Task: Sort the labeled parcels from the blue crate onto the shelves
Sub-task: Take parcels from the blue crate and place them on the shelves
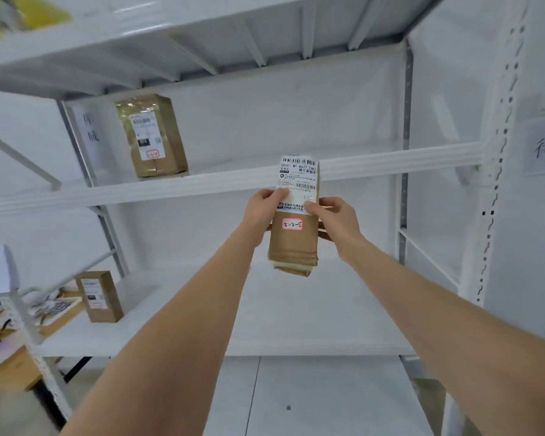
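- The parcel [291, 247] is held upright in the air in front of the white shelves. It sits between the middle shelf [390, 162] and the lower shelf [328, 309] and touches neither.
- The left hand [261, 212] grips its left edge and the right hand [335, 218] its right edge. The fingers wrap behind, and both thumbs press on the shipping label [298, 176].
- It is slim, brown and wrapped in glossy tape, so it is likely light but a little slippery. The crumpled lower end suggests soft wrapping rather than a stiff box.
- It is best held by the two long edges at mid-height, as here, which leaves the red-edged sticker [292, 224] readable.
- An upper box [151, 136] stands on the middle shelf at far left. A lower box [99, 295] stands on the lower shelf beneath it.
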### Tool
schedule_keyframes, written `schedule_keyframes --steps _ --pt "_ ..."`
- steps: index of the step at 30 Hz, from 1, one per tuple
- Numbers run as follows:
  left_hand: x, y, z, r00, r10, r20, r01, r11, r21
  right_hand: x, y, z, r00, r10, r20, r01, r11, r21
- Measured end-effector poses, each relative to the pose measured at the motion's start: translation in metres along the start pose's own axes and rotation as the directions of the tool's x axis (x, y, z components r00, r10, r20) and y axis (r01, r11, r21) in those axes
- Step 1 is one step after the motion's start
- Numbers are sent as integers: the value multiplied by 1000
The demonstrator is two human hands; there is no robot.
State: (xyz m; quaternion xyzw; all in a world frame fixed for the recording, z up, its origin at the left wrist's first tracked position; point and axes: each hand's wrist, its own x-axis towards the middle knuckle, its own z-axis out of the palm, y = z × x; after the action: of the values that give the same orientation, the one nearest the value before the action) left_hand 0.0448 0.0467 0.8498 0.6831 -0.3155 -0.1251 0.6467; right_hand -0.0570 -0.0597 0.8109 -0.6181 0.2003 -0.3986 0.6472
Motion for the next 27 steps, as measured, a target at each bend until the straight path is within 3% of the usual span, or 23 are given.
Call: schedule_keyframes --steps 14,21,27 --pt "24 116 -85 901 395 -178 -391 919 55 23 -126 91 936 -347 68 347 938 2" --pt "80 119 -159 865 487 -119 -486 873 44 63 -130 177 883 -468 21 469 881 -67" --pt "147 108 -230 862 506 -17 -501 857 121 107 -111 257 876 -482 -5 475 866 -156"
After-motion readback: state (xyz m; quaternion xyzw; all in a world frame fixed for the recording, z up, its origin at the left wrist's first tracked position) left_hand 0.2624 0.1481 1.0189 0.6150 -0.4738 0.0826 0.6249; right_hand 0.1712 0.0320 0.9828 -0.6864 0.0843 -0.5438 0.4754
